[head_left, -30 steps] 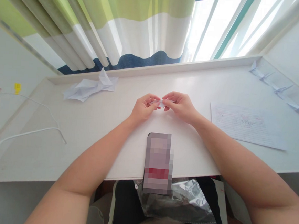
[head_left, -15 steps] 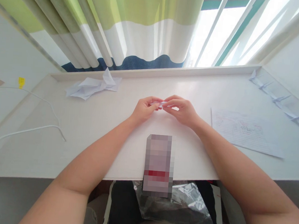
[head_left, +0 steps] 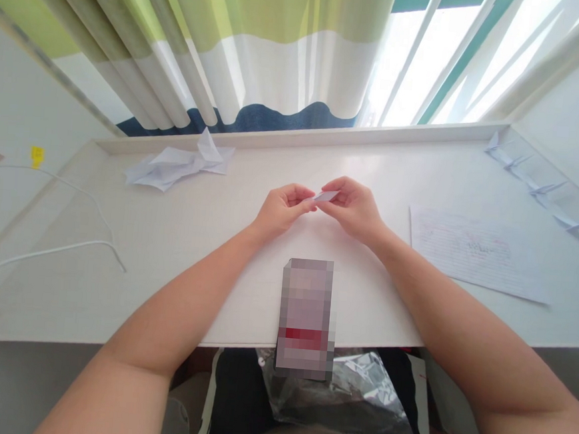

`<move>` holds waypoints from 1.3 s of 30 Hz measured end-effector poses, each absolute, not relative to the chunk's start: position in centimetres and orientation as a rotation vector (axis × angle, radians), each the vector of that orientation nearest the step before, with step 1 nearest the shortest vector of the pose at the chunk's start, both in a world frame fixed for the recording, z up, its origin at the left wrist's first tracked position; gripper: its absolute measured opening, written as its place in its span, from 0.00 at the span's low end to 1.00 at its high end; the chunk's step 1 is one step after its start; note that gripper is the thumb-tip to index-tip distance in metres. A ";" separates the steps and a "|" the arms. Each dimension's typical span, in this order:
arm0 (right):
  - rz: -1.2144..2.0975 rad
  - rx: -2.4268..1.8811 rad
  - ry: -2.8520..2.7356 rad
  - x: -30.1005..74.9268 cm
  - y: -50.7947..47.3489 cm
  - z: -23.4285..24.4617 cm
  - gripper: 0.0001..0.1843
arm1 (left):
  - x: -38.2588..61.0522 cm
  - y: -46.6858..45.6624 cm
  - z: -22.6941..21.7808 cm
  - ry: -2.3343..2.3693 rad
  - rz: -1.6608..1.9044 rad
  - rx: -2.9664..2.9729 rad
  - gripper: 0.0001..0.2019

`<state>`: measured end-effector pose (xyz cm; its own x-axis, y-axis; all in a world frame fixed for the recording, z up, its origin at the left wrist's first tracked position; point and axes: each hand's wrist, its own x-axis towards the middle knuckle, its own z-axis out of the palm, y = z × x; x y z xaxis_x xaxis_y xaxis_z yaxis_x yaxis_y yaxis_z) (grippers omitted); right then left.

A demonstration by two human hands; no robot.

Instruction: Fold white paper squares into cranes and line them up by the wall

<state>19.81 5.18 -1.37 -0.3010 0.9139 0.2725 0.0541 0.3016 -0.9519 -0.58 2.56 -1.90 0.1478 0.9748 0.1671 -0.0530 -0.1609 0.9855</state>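
A small folded piece of white paper (head_left: 326, 196) is held between my two hands, above the middle of the white desk. My left hand (head_left: 284, 208) pinches its left end between thumb and fingers. On the other side, my right hand (head_left: 353, 207) grips the right end, thumb below and fingers curled above. The paper's pale upper face shows between the fingertips; part of it is hidden by the fingers.
Loose folded white papers (head_left: 178, 163) lie at the back left. A written sheet (head_left: 472, 253) rests on the right, with several folded paper shapes (head_left: 542, 190) along the right edge. A blurred-out phone-like object (head_left: 307, 305) overhangs the front edge; a white cable (head_left: 66, 246) crosses the left.
The fingers of my right hand have shifted and lifted slightly, so more of the folded paper shows. My left hand keeps its hold in nearly the same place.
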 end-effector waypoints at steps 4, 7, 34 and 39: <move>1.178 -1.002 -1.575 19.7 5.0 -1.1 0.24 | -0.6 2.7 -2.0 1.001 1.247 1.337 0.23; 1.254 -1.037 -1.580 19.7 4.9 -1.0 0.22 | -0.8 2.8 -2.0 1.018 1.248 1.339 0.22; 1.316 -0.776 -1.521 19.5 4.5 -0.6 0.22 | 0.0 1.5 -0.4 1.015 1.099 1.366 0.23; 1.253 -0.838 -1.599 19.3 4.2 0.0 0.27 | 0.2 1.4 -0.6 0.991 1.127 1.482 0.26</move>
<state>19.33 4.18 0.00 -0.3558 0.9021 0.2443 -0.0211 0.2536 -0.9671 0.23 1.42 -0.57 0.2343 0.9582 0.1641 0.0406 -0.1783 0.9831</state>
